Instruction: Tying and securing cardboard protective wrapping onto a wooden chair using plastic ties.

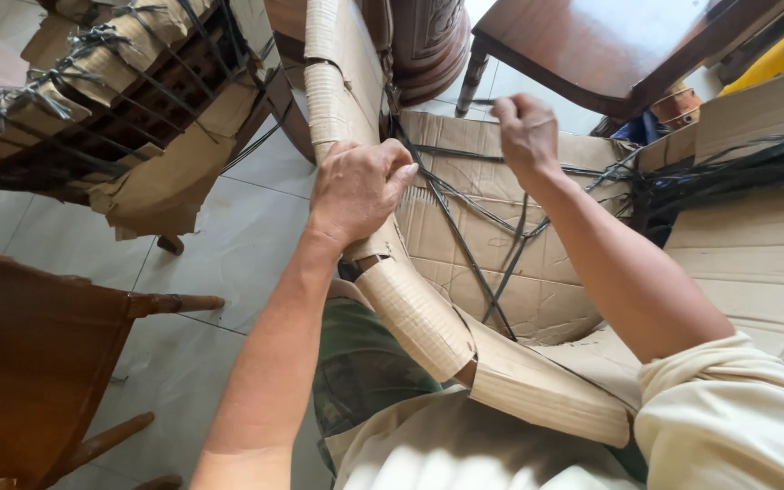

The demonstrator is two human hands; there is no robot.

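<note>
My left hand grips a curved wooden furniture part wrapped in corrugated cardboard, holding it near the middle of the bend. My right hand is raised beyond it, fingers pinched on a thin black string that runs left toward the wrapped part. More black strings cross over the flat cardboard sheet behind the curved part. My forearms reach out from cream sleeves at the bottom.
A dark wooden chair stands at the left on the pale tiled floor. Another cardboard-wrapped, string-tied piece lies at the upper left. A brown wooden tabletop sits at the top right, and a bundle of black string at the right.
</note>
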